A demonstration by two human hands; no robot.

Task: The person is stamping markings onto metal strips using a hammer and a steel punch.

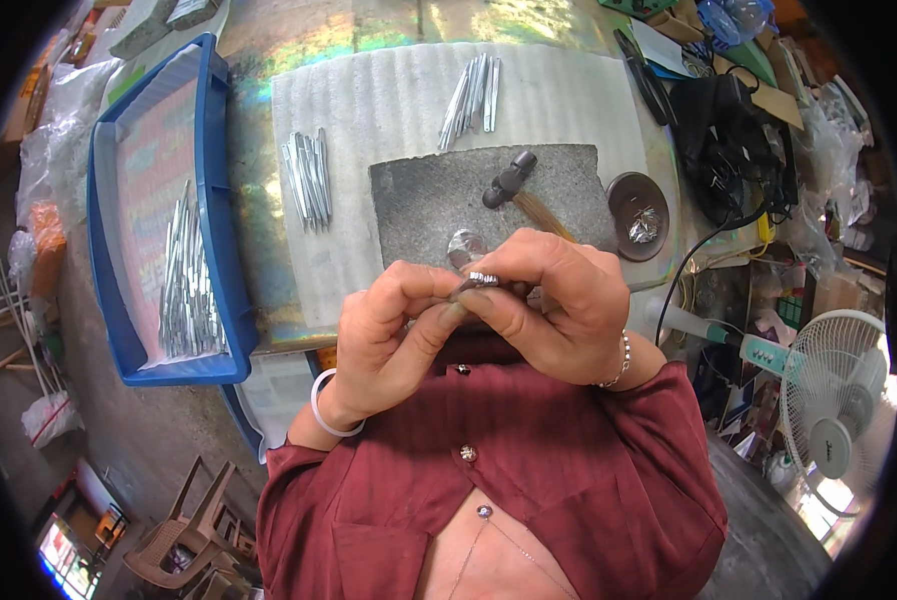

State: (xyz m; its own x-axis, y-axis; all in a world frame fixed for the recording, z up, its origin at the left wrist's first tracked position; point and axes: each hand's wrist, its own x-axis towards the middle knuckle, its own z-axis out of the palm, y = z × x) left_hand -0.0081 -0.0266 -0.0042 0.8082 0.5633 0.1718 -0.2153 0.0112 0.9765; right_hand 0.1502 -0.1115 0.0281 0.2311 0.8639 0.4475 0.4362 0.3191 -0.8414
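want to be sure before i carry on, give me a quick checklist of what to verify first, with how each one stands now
1. Metal piece secure: ok, pinched by both the left hand and the right hand.
2. Whole piece visible: not ok, the hands cover part of it.
3. Hammer set down: ok, it lies on the slab.
4. Slab bare: not ok, the hammer and a shiny round thing are there.
5. Silvery bits contained: ok, they sit in the dish.
6. Fan running: cannot tell from one picture.
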